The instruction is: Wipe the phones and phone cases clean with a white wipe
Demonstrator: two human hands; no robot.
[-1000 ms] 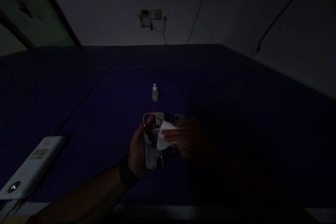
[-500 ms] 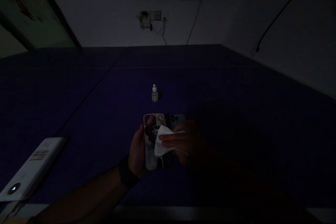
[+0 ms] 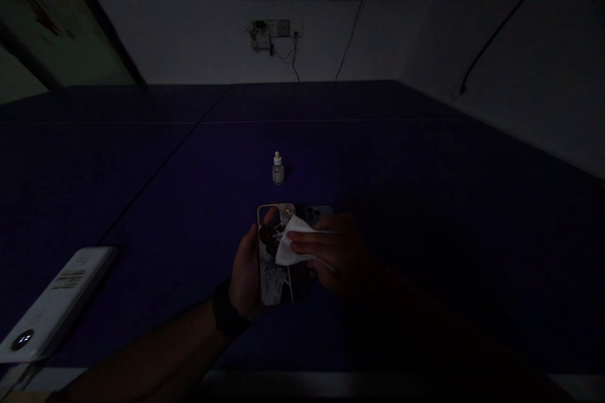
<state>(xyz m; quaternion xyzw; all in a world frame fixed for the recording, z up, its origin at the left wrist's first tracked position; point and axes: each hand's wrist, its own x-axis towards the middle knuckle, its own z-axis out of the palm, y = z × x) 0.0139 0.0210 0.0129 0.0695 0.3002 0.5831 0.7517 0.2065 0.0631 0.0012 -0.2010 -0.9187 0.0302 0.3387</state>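
A patterned phone case (image 3: 273, 277) with a camera cut-out rests in my left hand (image 3: 246, 271), whose fingers curl round its left side and behind it; one fingertip shows through the cut-out. My right hand (image 3: 333, 249) grips a folded white cloth (image 3: 293, 249) and presses it on the case's face, hiding its right part. Just right of the case lies a phone (image 3: 321, 210), its camera lenses up, mostly covered by my right hand. A small dropper bottle (image 3: 278, 171) with a white cap stands upright beyond the case.
A white power bank (image 3: 59, 302) with a cable lies at the left on the dark blue table (image 3: 189, 201). At the back, wall sockets (image 3: 278, 28) carry plugs and hanging cords. The room is dim, and the right side is deep in shadow.
My right hand has slid the cloth slightly up and left over the case. My left hand and the case have hardly moved.
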